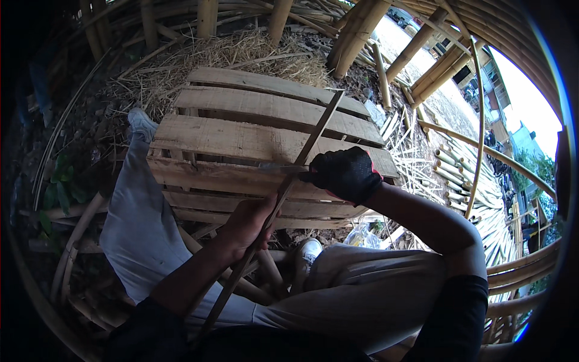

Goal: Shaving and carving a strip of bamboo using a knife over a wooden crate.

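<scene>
A long, narrow bamboo strip [321, 125] slants from my lap up over a slatted wooden pallet [232, 134]. My bare left hand [250, 224] is wrapped round the strip just short of the pallet's near edge. In a black glove with red at the cuff, my right hand [345, 175] grips a knife [278, 168]. Its handle is mostly hidden in the fist. The blade points left and lies across the strip, above the pallet's near edge; whether it cuts into the strip I cannot tell.
Dry straw [241, 51] is heaped behind the pallet. Thick bamboo posts [356, 36] rise at the back. Cut bamboo poles [452, 172] and pale strips lie on the right. My legs straddle the pallet's near side, with bamboo pieces [265, 271] between them and a clear plastic bag [363, 235] beside.
</scene>
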A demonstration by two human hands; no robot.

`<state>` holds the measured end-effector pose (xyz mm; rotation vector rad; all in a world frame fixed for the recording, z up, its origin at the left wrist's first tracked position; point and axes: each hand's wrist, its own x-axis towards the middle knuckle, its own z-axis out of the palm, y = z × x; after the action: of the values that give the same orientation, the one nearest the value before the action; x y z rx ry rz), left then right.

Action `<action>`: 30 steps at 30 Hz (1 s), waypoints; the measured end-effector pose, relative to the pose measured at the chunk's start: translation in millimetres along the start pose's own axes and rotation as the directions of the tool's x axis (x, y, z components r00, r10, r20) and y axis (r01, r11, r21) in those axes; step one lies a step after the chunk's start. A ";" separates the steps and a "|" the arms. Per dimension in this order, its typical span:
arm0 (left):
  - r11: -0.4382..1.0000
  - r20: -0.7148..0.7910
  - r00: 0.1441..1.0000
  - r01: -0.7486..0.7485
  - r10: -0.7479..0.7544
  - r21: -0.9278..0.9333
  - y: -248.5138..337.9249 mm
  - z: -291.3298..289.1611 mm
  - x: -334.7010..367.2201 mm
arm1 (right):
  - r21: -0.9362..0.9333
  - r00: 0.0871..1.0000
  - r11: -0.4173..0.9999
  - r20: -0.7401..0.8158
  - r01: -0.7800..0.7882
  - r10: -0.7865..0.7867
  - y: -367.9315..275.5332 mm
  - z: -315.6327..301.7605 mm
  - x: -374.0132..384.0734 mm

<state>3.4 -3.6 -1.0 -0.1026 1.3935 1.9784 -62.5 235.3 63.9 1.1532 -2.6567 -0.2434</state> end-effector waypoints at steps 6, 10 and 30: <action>0.999 0.058 0.997 -0.048 0.048 -0.004 -1.4 0.5 -0.7 | -0.042 0.998 0.997 0.021 -0.061 0.062 -3.2 -19.2 8.7; 0.999 0.022 1.000 -0.012 0.013 -0.035 2.9 -3.5 -6.9 | -0.014 0.975 0.979 0.086 -0.203 0.204 4.0 -17.6 24.4; 0.978 0.209 0.977 0.092 -0.052 -0.186 -4.4 -10.6 5.7 | 0.077 0.996 0.995 0.071 -0.068 0.063 -4.6 -13.9 5.3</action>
<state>-1.7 -9.1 -11.4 -0.0382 1.0512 1.9994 -58.9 227.5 76.9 1.0975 -2.7820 -0.1698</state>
